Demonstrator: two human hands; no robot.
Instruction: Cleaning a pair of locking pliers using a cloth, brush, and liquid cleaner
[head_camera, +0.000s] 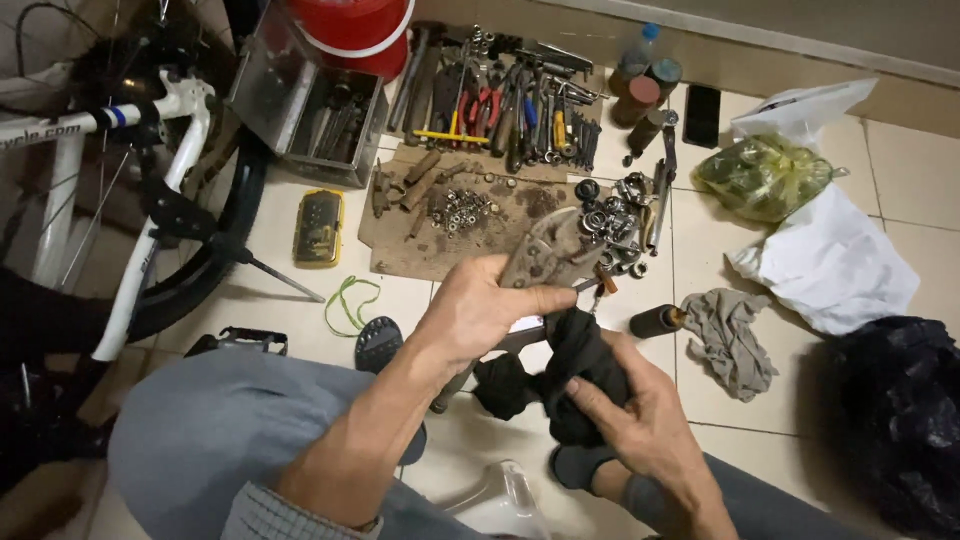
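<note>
Person sitting on the tiled floor (300, 290), knees up, grey trousers filling the near edge of view.

Left hand (480, 310) is clenching around a rusty metal part (545, 255), thumb lying across its lower end; the part is sticking up and away from the hand, held above the floor in front of the knees. A thin rod seems to be running down from under the hand towards the floor; how it joins the part, cannot tell.

Right hand (640, 420) is grasping a black rag (575, 375), fingers bunching it from below. The rag is touching the lower end of the metal part, just beside the left thumb.

Lying beyond the hands: a sheet of cardboard (400, 250) carrying a small heap of nuts (460, 210) and rusty pins. Further back, near the wall, a row of wrenches and pliers (510, 110) is spreading out. A grey metal box (320, 120) is sitting at the far left with a red bucket (355, 30) behind it. A yellow meter (320, 228) is lying left of the cardboard.

White bicycle frame (150, 200) and tyre standing at the left edge. Grey cloth (730, 335), white bag (830, 265) and black bag (895, 420) are lying at the right.
</note>
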